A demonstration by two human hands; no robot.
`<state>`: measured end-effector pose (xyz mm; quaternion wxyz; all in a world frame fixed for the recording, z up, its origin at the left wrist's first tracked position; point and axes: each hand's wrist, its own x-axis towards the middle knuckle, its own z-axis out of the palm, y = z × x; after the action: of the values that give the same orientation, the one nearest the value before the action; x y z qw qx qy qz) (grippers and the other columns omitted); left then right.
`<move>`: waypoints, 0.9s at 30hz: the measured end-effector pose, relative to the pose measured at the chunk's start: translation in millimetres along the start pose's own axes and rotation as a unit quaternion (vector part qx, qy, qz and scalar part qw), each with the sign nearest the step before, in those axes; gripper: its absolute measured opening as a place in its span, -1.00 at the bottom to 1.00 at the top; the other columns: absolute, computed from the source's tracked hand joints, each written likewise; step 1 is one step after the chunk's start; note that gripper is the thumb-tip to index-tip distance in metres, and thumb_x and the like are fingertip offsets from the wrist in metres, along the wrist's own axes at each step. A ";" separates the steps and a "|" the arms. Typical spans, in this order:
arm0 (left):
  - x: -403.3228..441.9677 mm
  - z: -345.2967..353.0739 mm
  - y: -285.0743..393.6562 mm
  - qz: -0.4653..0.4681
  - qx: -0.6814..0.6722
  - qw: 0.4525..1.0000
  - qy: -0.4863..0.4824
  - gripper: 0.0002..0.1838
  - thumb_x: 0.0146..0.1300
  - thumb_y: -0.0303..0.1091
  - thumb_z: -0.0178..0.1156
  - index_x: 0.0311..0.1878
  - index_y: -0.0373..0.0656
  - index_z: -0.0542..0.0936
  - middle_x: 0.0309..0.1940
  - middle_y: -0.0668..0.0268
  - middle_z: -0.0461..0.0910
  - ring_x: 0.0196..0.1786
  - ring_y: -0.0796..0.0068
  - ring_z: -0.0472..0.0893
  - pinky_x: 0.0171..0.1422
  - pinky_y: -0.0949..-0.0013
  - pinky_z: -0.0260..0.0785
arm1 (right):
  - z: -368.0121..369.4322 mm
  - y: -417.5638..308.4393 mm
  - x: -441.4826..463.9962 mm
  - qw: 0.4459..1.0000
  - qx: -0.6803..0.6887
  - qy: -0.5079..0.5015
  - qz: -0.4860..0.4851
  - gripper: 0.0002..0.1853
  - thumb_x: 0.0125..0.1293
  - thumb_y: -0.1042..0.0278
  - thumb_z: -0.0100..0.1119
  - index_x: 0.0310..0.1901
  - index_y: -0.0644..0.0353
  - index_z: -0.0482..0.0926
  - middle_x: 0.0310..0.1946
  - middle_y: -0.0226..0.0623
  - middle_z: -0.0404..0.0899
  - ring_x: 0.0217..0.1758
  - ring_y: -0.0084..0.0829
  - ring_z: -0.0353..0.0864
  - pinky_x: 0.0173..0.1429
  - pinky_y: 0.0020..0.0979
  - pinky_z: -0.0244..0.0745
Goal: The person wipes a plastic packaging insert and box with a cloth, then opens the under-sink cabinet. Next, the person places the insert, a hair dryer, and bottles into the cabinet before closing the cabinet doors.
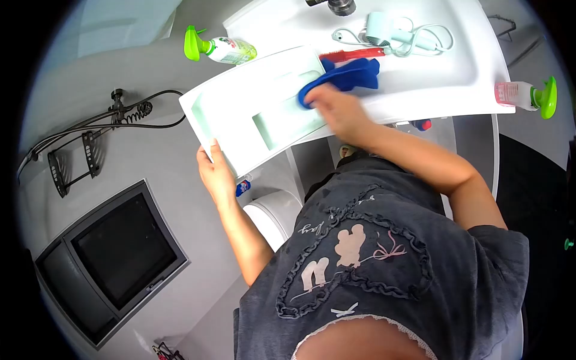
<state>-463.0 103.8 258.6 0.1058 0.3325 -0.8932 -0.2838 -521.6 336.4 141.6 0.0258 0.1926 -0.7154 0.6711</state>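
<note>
The right grip (343, 115) held the cloth (353, 76) at the tray (231, 120), apparently for wiping; the left grip (217, 172) held the edge, which the next stroke called to be steady.

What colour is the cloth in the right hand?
The cloth is deep blue, showing in the head view.

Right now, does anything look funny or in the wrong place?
Yes: a pale mint-green hair dryer lies in the glossy white sink, near the dark metal tap, and electric things usually stay away from water. A white compartmented tray slants across the sink's edge, held by the left hand. No spill or damage shows.
</note>
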 end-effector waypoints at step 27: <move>-52.4 0.0 -20.5 0.123 -0.063 0.989 0.055 -0.58 0.34 -0.22 0.06 0.11 -0.35 0.34 -0.09 0.12 0.53 -0.05 0.42 0.51 0.08 0.42 0.29 | 49.6 11.7 0.3 0.836 -0.394 -0.381 -0.004 -0.57 -0.04 0.49 0.15 -0.06 0.34 0.37 -0.38 -0.16 0.61 -0.20 -0.23 0.59 -0.05 -0.32 0.29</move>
<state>-412.5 125.4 246.8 0.2098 0.2283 -0.9002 -0.3058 -514.5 288.5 125.8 -0.1727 0.4096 -0.8718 0.2061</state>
